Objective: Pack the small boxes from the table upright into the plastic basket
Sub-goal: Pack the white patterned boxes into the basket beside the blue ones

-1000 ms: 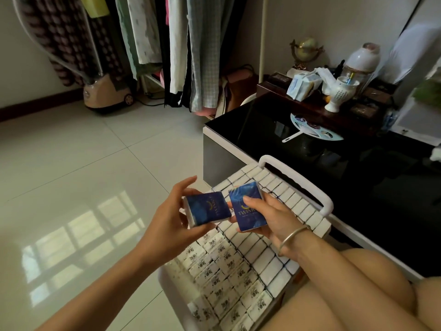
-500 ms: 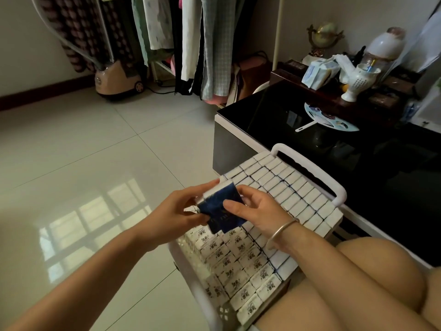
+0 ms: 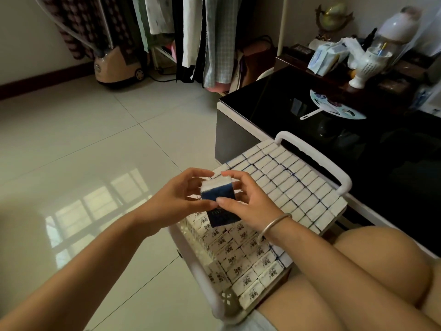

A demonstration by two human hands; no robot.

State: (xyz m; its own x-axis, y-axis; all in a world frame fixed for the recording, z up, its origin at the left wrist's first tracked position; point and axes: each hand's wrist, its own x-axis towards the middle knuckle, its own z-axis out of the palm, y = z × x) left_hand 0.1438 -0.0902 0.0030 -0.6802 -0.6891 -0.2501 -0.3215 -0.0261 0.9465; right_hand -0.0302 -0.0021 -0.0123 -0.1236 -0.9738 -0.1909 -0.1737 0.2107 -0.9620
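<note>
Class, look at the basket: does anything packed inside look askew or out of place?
Yes. In the basket, the near rows lean with printed faces showing, while the far rows form a neat grid of plain white tops.

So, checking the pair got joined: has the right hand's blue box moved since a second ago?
Yes. Against the basket, the blue box shifted left toward the left rim, meeting the other box held by the left hand.

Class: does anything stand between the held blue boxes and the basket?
The left hand and right hand hold the blue boxes over the basket; nothing lies between, but packed white boxes fill every visible row.
</note>
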